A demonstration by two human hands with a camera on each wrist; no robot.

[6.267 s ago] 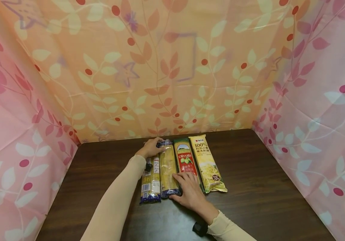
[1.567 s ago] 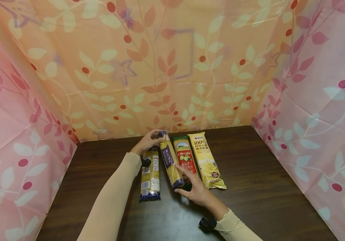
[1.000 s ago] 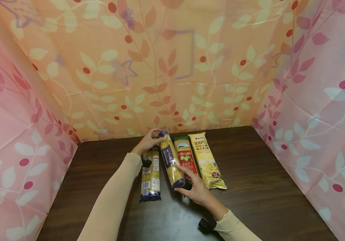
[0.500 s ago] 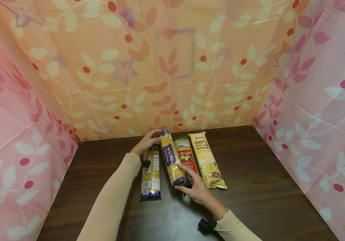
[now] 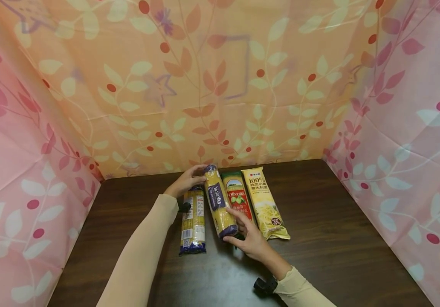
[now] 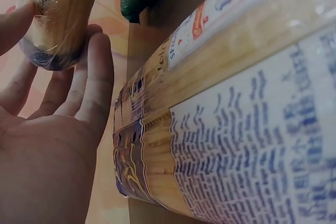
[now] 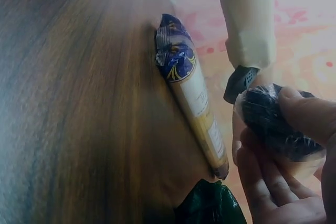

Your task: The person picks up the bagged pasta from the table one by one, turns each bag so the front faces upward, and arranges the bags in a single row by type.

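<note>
A yellow pasta packet (image 5: 220, 219) with a purple label is held slanting above the table, label up. My left hand (image 5: 185, 182) grips its far end between thumb and fingers. At the near end, my right hand (image 5: 251, 239) pinches the purple tip. In the left wrist view the packet's end (image 6: 63, 24) sits between thumb and fingertips, raised beside another spaghetti packet (image 6: 226, 114) lying on the table. The right wrist view shows my thumb over the dark wrapped end (image 7: 270, 121), fingers beneath.
Left of the held packet lies a blue-ended spaghetti packet (image 5: 193, 226). To its right are a green-and-red Olivoila packet (image 5: 237, 198), partly covered, and a yellow pasta packet (image 5: 265, 204). Patterned curtains (image 5: 220, 85) enclose the brown table (image 5: 327, 238) at the back and sides.
Earlier the held packet lay flat among the others, plain side up; both hands have since lifted and turned it. Over the last second its purple label has rolled further into view.
</note>
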